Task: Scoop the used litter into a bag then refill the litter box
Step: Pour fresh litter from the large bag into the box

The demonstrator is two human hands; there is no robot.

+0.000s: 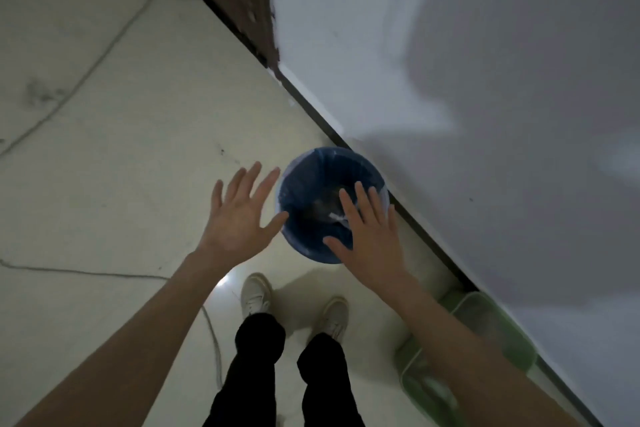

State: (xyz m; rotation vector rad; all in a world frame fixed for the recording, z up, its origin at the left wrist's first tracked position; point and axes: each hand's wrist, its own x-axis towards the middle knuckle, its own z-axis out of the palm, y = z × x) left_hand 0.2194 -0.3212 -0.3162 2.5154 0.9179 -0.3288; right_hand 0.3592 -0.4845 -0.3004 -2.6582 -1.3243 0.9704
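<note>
While both arms reach forward, the left hand (239, 215) spreads flat just left of the blue-lined bin (311, 191) by the wall, the right hand (369, 236) spreads over its rim, both holding nothing, and the green litter box (512, 340) lies behind the right forearm.

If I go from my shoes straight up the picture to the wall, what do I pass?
White shoes → open right hand → blue bin with its bag → dark baseboard → white wall.
</note>
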